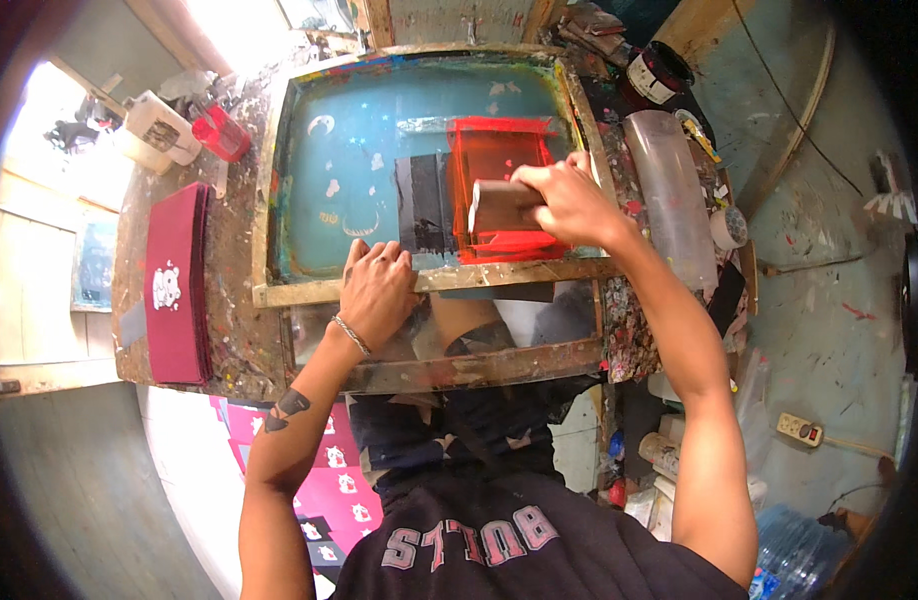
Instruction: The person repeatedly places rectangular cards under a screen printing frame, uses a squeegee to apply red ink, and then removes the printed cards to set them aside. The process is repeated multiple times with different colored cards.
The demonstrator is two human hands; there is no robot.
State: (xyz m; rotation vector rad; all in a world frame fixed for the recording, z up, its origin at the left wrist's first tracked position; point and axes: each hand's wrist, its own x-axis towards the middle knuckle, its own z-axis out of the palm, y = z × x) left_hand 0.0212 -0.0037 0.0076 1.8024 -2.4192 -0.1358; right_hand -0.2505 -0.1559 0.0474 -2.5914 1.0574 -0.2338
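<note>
A wooden-framed printing screen (419, 277) with teal mesh lies flat on a paint-spattered table (234, 330). Red ink (499, 150) covers a rectangular patch right of the mesh's middle. My right hand (569, 200) grips a squeegee (499, 207) with a brown wooden handle, held against the red patch. My left hand (376, 290) presses flat on the near rail of the frame, fingers spread onto the mesh. A bracelet sits on that wrist.
A stack of dark red pieces with a white print (174, 285) lies at the table's left. A white jug (159, 128) and red cup (222, 133) stand at the far left; an ink can (657, 72), a clear sheet (669, 195) and tape roll (729, 227) lie right. Pink printed pieces (329, 480) are spread on the floor.
</note>
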